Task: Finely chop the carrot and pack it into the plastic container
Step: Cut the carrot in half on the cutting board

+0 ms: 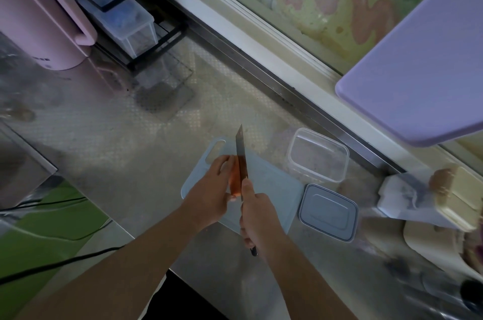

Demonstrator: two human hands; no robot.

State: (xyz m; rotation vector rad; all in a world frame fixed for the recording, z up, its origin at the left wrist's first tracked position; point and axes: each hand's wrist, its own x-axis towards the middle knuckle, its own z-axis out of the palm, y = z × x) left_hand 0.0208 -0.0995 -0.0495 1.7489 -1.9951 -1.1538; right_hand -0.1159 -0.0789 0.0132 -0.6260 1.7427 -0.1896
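Carrot [234, 179] lies on pale blue cutting board [271, 184], near the board's left edge, running lengthwise away from the person. Left hand [211, 189] sits on the carrot's left side, fingers curled over it & holding it down; thumb tip shows at the carrot's near end. Right hand [257, 217] is wrapped round the handle of the knife [241, 155], index finger stretched fwd along the blade's base. Blade lies along the carrot's right side, touching it, tip pointing twd the board's far end w/ the handle slot.

Clear plastic container [317, 155], open & w/ nothing orange in it, stands on the steel counter [104, 121] just beside the board's far right corner. Its grey lid [328, 211] lies flat by the board's right edge, nearer the person. Board sits close to the counter's near edge.
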